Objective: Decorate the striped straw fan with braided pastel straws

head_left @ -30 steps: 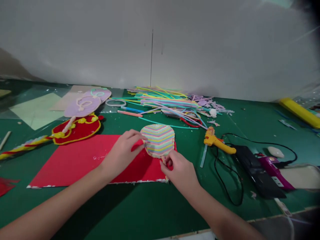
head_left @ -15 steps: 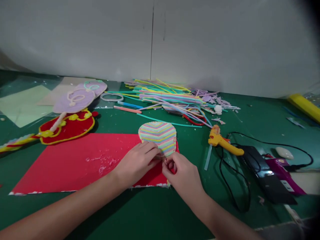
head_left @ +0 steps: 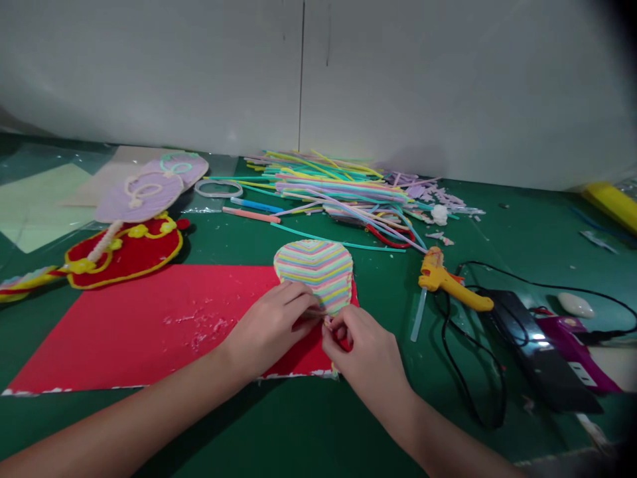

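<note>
A rounded panel of striped pastel pipe cleaners (head_left: 314,265) lies on the right end of a red sheet (head_left: 134,325). At its lower edge, my left hand (head_left: 279,318) is closed with fingertips pinched close to the panel's narrow end. My right hand (head_left: 361,335) also pinches there, thumb and forefinger together on something small and pale. The two hands' fingertips nearly meet. Exactly what each pinch holds is mostly covered by the fingers. Thin whitish scraps lie on the red sheet beside my left forearm.
Beyond the sheet lies a heap of pastel pipe cleaners (head_left: 338,182), with red-handled scissors (head_left: 398,240) partly beneath. A yellow glue gun (head_left: 450,285), its black cord and a purple power strip (head_left: 572,352) sit at right. Red-and-yellow (head_left: 124,255) and lilac fan-like pieces (head_left: 142,196) lie left.
The camera view has shifted slightly, so the surrounding things sit a little further outward. Both hands keep pinching at the striped panel's lower edge, with only slight finger movement.
</note>
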Demonstrator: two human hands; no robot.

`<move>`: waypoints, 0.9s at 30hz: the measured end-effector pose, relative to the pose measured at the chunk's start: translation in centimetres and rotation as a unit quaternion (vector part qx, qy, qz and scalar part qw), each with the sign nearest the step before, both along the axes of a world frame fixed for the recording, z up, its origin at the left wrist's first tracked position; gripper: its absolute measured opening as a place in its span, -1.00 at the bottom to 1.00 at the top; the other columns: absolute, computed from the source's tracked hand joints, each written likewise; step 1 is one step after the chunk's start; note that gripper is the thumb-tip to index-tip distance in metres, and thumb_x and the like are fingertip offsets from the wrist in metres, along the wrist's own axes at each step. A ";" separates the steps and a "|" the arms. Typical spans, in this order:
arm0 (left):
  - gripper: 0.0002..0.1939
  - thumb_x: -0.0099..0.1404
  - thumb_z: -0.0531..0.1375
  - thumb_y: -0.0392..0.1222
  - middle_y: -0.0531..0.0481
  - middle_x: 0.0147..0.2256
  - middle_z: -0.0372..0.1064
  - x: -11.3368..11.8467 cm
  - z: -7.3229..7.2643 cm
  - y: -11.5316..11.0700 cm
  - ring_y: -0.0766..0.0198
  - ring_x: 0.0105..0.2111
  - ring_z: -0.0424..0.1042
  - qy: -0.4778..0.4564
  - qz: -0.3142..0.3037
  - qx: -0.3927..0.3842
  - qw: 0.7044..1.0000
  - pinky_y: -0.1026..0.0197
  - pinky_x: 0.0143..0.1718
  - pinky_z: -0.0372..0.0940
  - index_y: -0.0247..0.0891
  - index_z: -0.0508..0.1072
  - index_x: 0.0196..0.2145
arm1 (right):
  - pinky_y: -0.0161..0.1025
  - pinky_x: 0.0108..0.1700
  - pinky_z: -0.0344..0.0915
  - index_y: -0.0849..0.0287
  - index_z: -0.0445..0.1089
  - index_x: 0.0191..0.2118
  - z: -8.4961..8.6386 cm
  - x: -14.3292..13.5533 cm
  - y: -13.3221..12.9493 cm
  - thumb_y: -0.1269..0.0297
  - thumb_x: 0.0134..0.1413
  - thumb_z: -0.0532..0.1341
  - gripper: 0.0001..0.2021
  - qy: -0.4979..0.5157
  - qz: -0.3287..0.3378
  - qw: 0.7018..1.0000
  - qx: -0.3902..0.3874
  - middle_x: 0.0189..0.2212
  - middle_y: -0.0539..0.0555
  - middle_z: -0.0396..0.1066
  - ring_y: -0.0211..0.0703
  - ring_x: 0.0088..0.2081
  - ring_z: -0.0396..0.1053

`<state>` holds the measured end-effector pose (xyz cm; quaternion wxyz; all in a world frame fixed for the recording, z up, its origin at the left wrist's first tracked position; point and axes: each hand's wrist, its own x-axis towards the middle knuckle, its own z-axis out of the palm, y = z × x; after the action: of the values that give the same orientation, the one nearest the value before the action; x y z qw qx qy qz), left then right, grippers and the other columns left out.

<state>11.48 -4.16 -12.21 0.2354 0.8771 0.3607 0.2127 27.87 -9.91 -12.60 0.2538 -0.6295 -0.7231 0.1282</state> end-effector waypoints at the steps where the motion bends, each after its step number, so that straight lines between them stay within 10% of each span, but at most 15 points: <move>1: -0.87 0.20 0.11 -0.26 -0.05 -0.24 0.33 0.0 0.0 0.0 0.23 -0.20 0.31 0.000 0.000 0.000 1.000 0.16 -0.18 0.29 -0.23 0.34 -0.24 | -0.38 -0.50 0.10 0.13 0.16 -0.52 0.0 0.0 0.0 0.36 -0.01 0.08 -0.88 -0.002 -0.001 1.000 -0.001 -0.59 -0.03 0.27 -0.28 -0.49 0.25; 8: -0.86 0.24 0.06 -0.26 -0.02 -0.22 0.33 -0.2 0.1 -0.1 0.27 -0.18 0.33 -0.023 0.008 -0.027 0.999 0.20 -0.15 0.28 -0.20 0.35 -0.23 | -0.39 -0.52 0.10 0.14 0.17 -0.53 0.2 -0.1 -0.1 0.35 -0.01 0.08 -0.88 0.007 -0.004 1.000 0.002 -0.60 -0.03 0.27 -0.30 -0.50 0.24; 14: -0.79 0.22 0.04 -0.09 -0.04 -0.38 0.41 -2.1 2.1 -0.2 0.24 -0.34 0.39 -0.067 0.238 -0.136 0.959 0.24 -0.29 0.30 -0.24 0.38 -0.36 | -0.41 -0.56 0.11 0.15 0.19 -0.52 0.1 0.5 0.2 0.28 0.03 0.09 -0.84 0.118 -0.030 0.992 -0.035 -0.61 -0.05 0.20 -0.35 -0.58 0.14; 20: -0.64 0.18 0.07 0.02 -0.22 -0.39 0.48 -2.0 2.6 -0.6 0.14 -0.37 0.48 -0.254 0.223 -0.588 0.735 0.17 -0.28 0.36 -0.38 0.42 -0.36 | -0.41 -0.59 0.16 0.18 0.23 -0.52 1.1 0.9 0.5 0.24 -0.01 0.14 -0.83 0.231 -0.052 0.969 -0.069 -0.63 -0.05 0.20 -0.37 -0.61 0.14; 24: -0.68 0.19 0.12 -0.08 -0.19 -0.17 0.44 -0.4 2.6 -0.8 0.18 -0.17 0.43 -0.412 0.222 -0.633 0.617 0.23 -0.13 0.33 -0.34 0.41 -0.16 | -0.41 -0.54 0.22 0.18 0.26 -0.52 2.2 0.8 -0.1 0.27 -0.02 0.15 -0.86 0.244 -0.002 0.968 -0.051 -0.60 -0.04 0.25 -0.36 -0.58 0.21; 27: -0.73 0.16 0.16 -0.22 -0.15 -0.17 0.44 0.8 2.9 -1.0 0.19 -0.22 0.45 -0.465 0.262 -0.607 0.590 0.25 -0.21 0.38 -0.35 0.41 -0.16 | -0.40 -0.45 0.25 0.19 0.29 -0.49 3.0 1.4 -0.6 0.31 0.01 0.13 -0.88 0.214 0.056 0.975 -0.008 -0.57 -0.03 0.29 -0.34 -0.53 0.27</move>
<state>12.26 -5.14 -9.33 0.7828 0.1811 0.4618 0.3756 29.22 -10.51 -9.61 0.3900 -0.5482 -0.6848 0.2801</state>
